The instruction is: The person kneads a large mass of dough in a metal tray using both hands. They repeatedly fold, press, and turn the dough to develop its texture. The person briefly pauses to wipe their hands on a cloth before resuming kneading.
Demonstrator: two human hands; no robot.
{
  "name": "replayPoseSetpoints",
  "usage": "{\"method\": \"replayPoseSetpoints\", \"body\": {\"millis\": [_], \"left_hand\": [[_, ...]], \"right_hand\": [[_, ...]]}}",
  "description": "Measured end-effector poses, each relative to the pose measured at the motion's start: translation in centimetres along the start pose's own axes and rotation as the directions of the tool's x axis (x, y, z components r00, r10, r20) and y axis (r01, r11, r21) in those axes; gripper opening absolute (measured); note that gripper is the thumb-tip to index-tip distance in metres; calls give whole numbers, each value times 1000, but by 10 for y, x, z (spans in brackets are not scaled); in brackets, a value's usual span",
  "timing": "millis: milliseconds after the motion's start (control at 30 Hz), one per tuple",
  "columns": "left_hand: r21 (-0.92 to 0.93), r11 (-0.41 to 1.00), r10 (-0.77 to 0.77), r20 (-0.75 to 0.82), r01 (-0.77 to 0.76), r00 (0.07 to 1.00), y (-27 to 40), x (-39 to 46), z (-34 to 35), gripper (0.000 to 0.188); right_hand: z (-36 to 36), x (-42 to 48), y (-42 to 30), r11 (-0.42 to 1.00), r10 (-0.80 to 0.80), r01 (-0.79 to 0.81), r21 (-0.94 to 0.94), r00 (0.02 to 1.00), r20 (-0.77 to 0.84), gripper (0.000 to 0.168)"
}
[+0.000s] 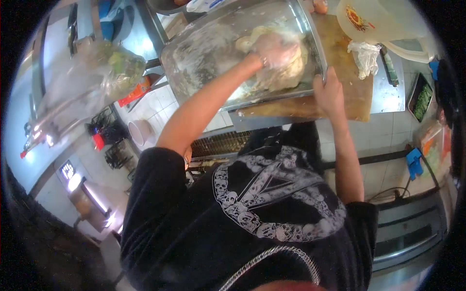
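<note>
A large rectangular metal tray (207,85) lies tilted in the picture, with its near right corner over a brown cutting board (355,98). Inside, towards its right end, is a mass of pale yellowish dough (291,74), and whitish flour-like smears cover the left part of the floor. My left hand (276,51) is down on the dough, blurred and coated with something pale; its fingers cannot be made out. With my right hand (328,89) I grip the tray's right rim near the corner, fingers wrapped over the edge.
To the right are a crumpled plastic bag (365,58), a tool's green handle (389,67) and a translucent plastic container (375,25). A tray of chopped greens (422,100) is lower right. A clear bag with green contents (123,69) and a pale bucket (140,132) are left.
</note>
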State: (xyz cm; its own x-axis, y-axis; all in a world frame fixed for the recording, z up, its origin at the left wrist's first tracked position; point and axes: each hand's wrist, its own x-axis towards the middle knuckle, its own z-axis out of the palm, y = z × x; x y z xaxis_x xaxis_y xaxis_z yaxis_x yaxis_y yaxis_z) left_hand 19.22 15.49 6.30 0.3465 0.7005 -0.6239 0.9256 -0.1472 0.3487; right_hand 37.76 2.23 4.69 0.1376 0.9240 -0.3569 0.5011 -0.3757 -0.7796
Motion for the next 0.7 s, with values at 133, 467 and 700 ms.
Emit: {"method": "replayPoseSetpoints", "body": {"millis": [133, 467, 700], "left_hand": [[34, 997, 76, -26, -75, 997, -2, 66, 0, 49], [-217, 976, 9, 110, 15, 994, -18, 85, -36, 51], [-16, 996, -85, -261, 84, 962, -79, -18, -70, 40]], "right_hand": [[-2, 2, -2, 999, 33, -33, -2, 999, 12, 23], [-1, 5, 6, 999, -15, 15, -46, 1000, 17, 28], [2, 5, 11, 998, -34, 33, -49, 999, -29, 30]]}}
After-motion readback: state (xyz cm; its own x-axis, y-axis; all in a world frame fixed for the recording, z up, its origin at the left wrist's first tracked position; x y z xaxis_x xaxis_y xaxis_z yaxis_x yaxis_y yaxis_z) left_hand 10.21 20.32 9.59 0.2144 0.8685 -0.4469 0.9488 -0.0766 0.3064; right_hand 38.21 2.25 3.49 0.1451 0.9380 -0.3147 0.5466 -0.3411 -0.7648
